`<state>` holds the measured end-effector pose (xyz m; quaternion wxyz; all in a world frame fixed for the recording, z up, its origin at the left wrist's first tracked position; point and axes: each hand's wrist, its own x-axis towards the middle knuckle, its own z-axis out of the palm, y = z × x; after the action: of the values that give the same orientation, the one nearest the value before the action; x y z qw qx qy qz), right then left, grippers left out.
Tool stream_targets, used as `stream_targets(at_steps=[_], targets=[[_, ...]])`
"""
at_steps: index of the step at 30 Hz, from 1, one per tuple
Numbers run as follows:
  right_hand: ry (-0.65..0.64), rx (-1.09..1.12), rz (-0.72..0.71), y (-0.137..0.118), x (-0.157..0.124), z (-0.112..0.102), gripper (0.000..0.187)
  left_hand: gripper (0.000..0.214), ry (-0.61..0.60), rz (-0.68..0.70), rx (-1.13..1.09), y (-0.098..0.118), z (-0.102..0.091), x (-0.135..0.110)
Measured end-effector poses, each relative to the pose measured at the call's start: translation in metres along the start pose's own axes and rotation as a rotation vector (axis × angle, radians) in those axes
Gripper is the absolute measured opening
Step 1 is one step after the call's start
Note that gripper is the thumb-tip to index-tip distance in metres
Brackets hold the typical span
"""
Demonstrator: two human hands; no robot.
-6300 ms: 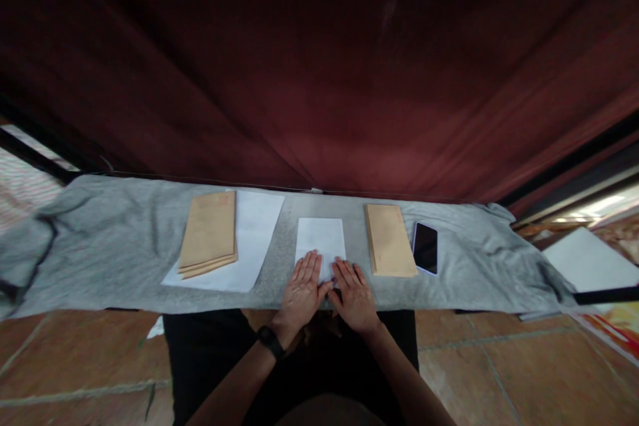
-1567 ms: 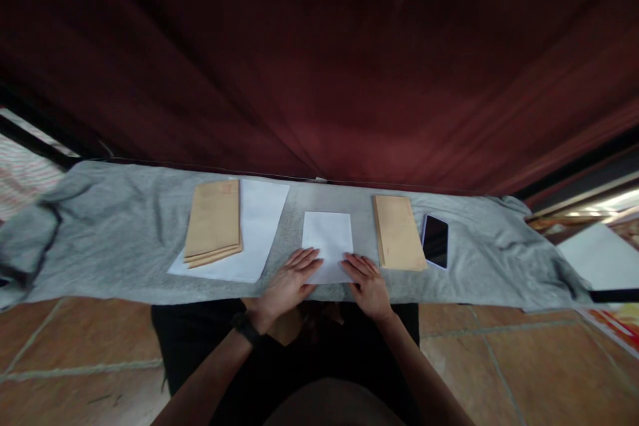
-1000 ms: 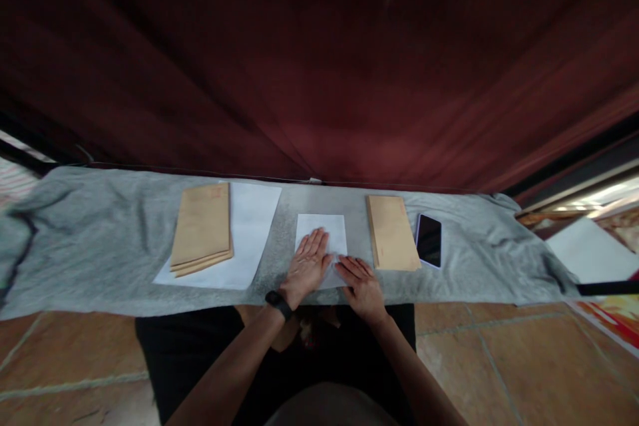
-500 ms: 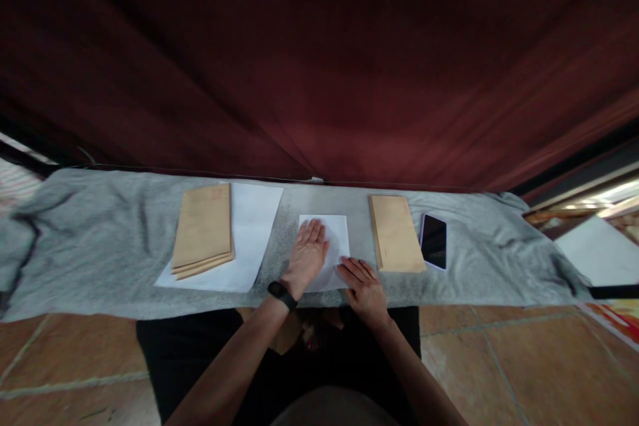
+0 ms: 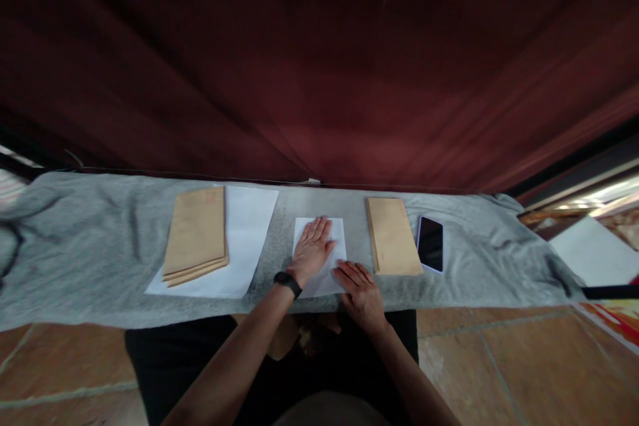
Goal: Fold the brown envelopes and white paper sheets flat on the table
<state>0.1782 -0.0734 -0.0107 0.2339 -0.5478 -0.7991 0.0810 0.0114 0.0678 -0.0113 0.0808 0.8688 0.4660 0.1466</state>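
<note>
White paper lies on the desk between left envelopes and right envelopes. Smoothing seems the step: my left hand spread flat on top, right hand loosely spread at its edge. Next move likely wants even pressure. Grey cloth underneath; dark red fabric behind; tiled floor below.

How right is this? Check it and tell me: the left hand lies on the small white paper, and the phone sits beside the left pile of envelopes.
The phone's place is wrong: the head view shows the phone beside the right pile of envelopes. The left hand does lie on the small white paper.
</note>
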Motion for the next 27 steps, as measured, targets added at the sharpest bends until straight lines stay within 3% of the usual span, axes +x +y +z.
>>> stream_targets(at_steps=[3, 6, 10, 13, 22, 27], targets=[[0.003, -0.001, 0.000, 0.000, 0.000, 0.001, 0.064, 0.059, 0.026, -0.020, -0.007, -0.010, -0.006, -0.020], [0.005, -0.002, 0.002, 0.000, -0.001, 0.002, 0.064, 0.056, -0.009, -0.005, -0.028, -0.012, -0.016, -0.056], [0.003, -0.003, 0.005, -0.001, -0.001, 0.002, 0.062, 0.060, -0.115, 0.145, -0.061, -0.005, -0.030, -0.108], [0.001, -0.005, 0.000, -0.001, -0.002, 0.002, 0.063, 0.066, -0.123, 0.180, -0.036, 0.001, -0.037, -0.131], [-0.011, 0.049, 0.033, 0.002, 0.005, 0.002, 0.067, 0.046, -0.060, 0.140, -0.016, 0.002, -0.036, -0.129], [0.017, 0.080, 0.078, -0.003, 0.010, -0.004, 0.066, 0.059, -0.055, 0.199, 0.067, -0.006, -0.033, -0.120]])
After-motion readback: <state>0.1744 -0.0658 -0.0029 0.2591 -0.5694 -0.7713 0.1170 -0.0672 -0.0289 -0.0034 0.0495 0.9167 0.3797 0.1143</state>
